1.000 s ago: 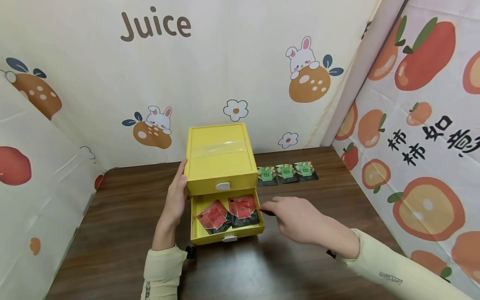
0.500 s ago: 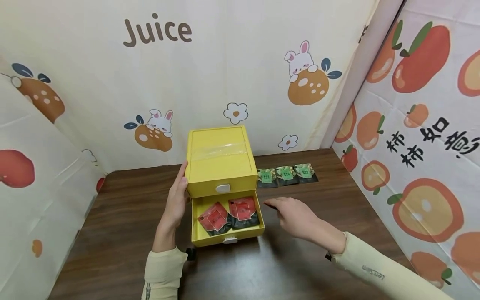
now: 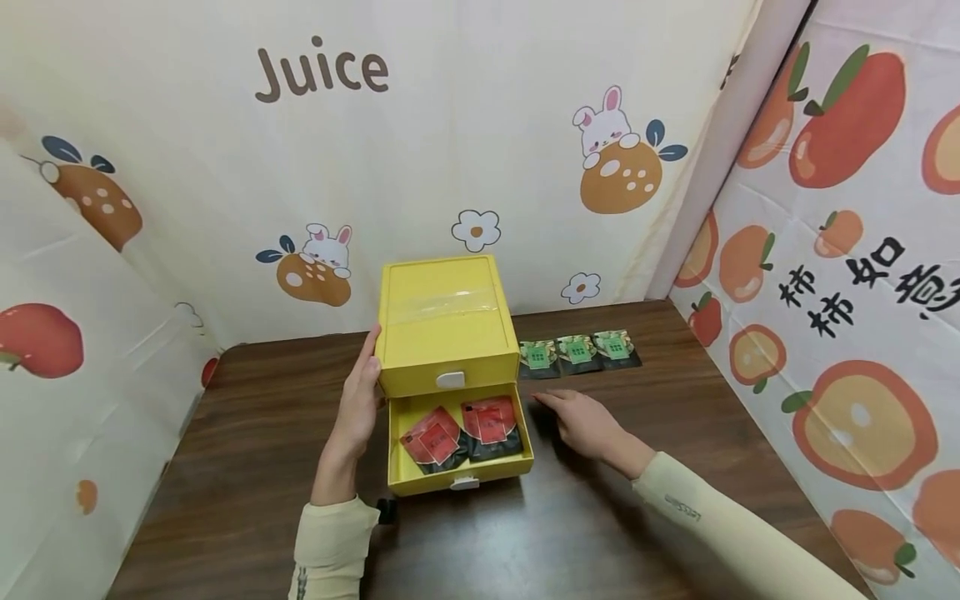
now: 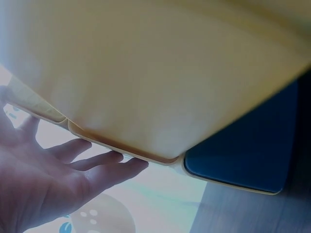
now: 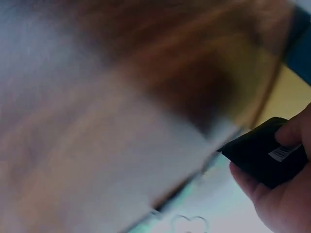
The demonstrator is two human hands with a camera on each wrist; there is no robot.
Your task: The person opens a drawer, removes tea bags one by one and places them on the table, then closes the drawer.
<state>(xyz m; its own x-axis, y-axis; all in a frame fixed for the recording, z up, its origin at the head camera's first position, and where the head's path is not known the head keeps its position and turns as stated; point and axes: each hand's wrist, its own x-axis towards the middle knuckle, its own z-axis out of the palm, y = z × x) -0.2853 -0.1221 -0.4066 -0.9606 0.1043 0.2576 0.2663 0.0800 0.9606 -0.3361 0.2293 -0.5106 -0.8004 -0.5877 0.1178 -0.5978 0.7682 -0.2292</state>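
A yellow two-drawer box (image 3: 442, 325) stands on the table, its lower drawer (image 3: 423, 485) pulled out. Two red-and-black sachets (image 3: 432, 440) lie inside that drawer, the left one turned at an angle. With fingers extended, my left hand (image 3: 356, 412) rests against the box's left side; the left wrist view shows the fingers (image 4: 119, 172) along the box's edge. My right hand (image 3: 588, 423) is just right of the drawer, low over the table. Between thumb and fingers it pinches a dark sachet (image 5: 262, 155) with a small barcode label, mostly hidden in the head view.
Three green-and-black sachets (image 3: 577, 354) lie in a row on the brown wooden table (image 3: 262, 433), right of the box. A printed cloth wall (image 3: 420, 150) rises behind the table, and more printed cloth hangs at both sides.
My right hand has drawn slightly away from the drawer's right side and shifted back toward the green sachets, its forearm swinging leftward. My left hand stays on the box. The head view has tilted slightly.
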